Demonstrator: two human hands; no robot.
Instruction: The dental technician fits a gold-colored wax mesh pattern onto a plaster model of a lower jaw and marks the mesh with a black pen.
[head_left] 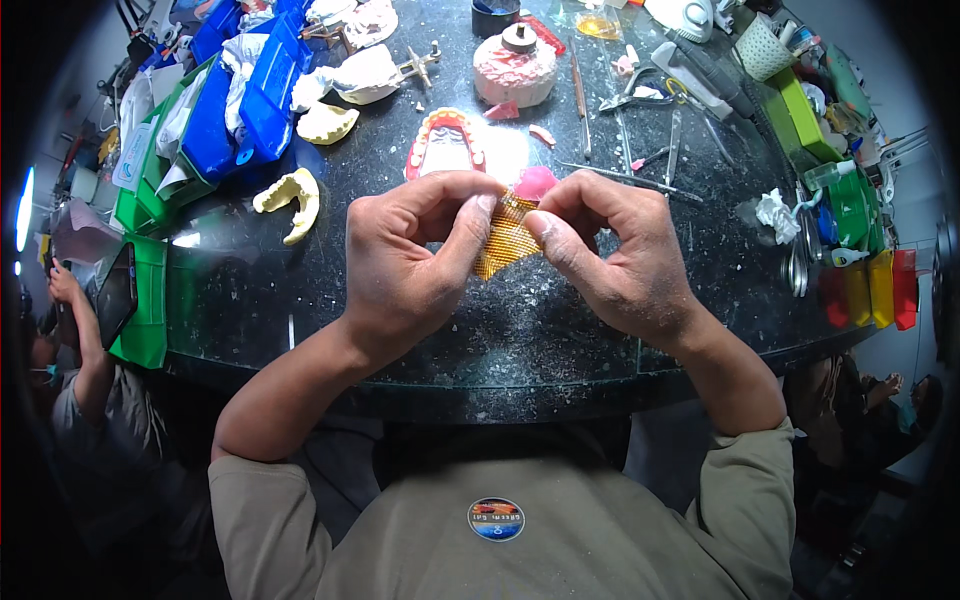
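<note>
My left hand pinches a piece of gold metal mesh between thumb and curled index finger. My right hand grips the mesh's upper right part, its thumb pressed near the edge. A pink lump shows between the fingertips, just behind the mesh; whether it is held is unclear. Behind my hands lies a pink dental plate with teeth. A cream horseshoe-shaped cast lies left of my left hand.
The dark worktop holds blue bins, green bins, plaster casts, a round plaster-covered pot, metal tools and coloured containers. Other people are at both edges of the view.
</note>
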